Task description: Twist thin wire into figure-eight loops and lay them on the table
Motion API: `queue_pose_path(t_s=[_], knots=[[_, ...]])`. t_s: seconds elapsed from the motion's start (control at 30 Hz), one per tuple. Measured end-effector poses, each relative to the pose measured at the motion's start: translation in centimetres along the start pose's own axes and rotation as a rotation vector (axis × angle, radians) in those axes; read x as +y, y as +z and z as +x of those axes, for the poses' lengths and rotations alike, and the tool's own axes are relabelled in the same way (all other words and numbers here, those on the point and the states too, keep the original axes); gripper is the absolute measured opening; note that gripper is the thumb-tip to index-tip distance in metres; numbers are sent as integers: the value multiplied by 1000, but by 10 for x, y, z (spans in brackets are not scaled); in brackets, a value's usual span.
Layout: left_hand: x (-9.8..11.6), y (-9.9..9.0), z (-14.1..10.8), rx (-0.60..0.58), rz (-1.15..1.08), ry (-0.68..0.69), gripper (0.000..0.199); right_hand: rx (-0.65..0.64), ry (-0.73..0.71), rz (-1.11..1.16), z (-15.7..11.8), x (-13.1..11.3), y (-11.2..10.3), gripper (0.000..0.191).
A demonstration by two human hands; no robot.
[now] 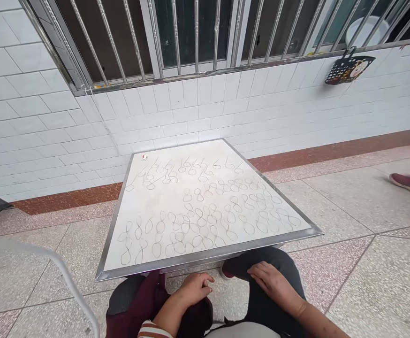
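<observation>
While your left hand (195,287) lies near the close edge of the white, metal-rimmed counter (152,202), its grip half spread, thumb apart from forefinger, your right hand (274,284) rests on the dark trousers (291,267), grip laid nearly flat. Counter: beside a tiled wall (155,112); thin dark loops (201,219) in rows across its top; far left corner, one small red-and-white item (144,157).
</observation>
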State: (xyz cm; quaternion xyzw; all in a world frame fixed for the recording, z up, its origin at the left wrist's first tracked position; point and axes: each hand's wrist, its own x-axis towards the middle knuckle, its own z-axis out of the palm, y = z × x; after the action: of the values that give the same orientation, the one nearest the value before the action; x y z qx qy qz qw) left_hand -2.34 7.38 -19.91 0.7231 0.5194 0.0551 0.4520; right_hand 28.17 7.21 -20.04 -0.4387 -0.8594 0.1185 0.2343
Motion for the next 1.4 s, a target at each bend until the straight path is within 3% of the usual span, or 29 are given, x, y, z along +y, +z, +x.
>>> queue_pose_path(t_s=[0.13, 0.8, 1.13, 1.27, 1.4], knots=[[-4, 4, 3, 9, 53, -13, 34, 47, -3, -139, -6, 21, 3, 27], [2, -4, -13, 59, 77, 74, 30, 29, -29, -334, -5, 18, 19, 27], [3, 0, 1, -40, 129, 147, 30, 16, 39, -325, 6, 2, 8, 25], [1, 4, 4, -40, 138, 127, 33, -20, 49, -227, 7, -8, 1, 25], [1, 6, 5, -21, 131, 125, 34, 4, -82, 103, 30, -38, -29, 24]])
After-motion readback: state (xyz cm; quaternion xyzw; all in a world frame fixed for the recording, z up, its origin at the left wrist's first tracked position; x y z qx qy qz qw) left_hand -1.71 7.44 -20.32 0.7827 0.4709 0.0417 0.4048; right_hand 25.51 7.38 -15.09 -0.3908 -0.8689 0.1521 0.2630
